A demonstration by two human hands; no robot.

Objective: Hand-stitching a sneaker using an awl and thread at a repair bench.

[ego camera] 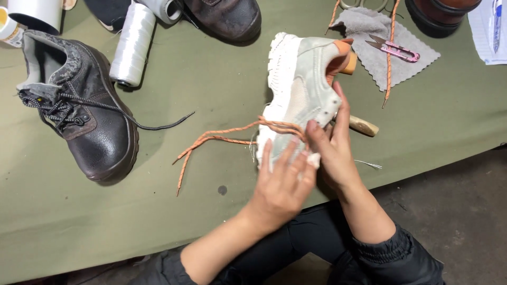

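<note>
Gripping the pale sneaker (301, 89), the left hand (282, 182) and right hand (332, 150) clamp its toe beside the orange lace (222, 140).

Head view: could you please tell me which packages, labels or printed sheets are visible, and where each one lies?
White paper sheet: top right corner, a blue pen lying on it.
Small white and yellow container: top left edge, cut off, beside a white cylinder.
No screens or signs.
</note>
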